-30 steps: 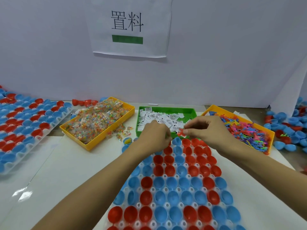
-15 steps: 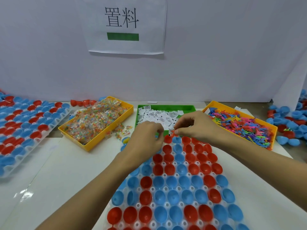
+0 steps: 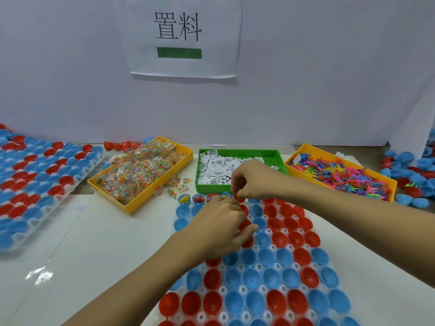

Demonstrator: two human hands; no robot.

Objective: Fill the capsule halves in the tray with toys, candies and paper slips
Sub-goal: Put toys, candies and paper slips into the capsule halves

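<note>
Over the far rows of the clear tray [image 3: 339, 276] of glossy red and blue capsule halves [image 3: 255, 276], the right hand [image 3: 255, 182] pinches a small red piece and the left hand [image 3: 221, 225] curls beside it; its hold I cannot tell. I'd judge the soft plastic toys [image 3: 348, 172] featherlight and snaggy, best nipped by a limb
</note>
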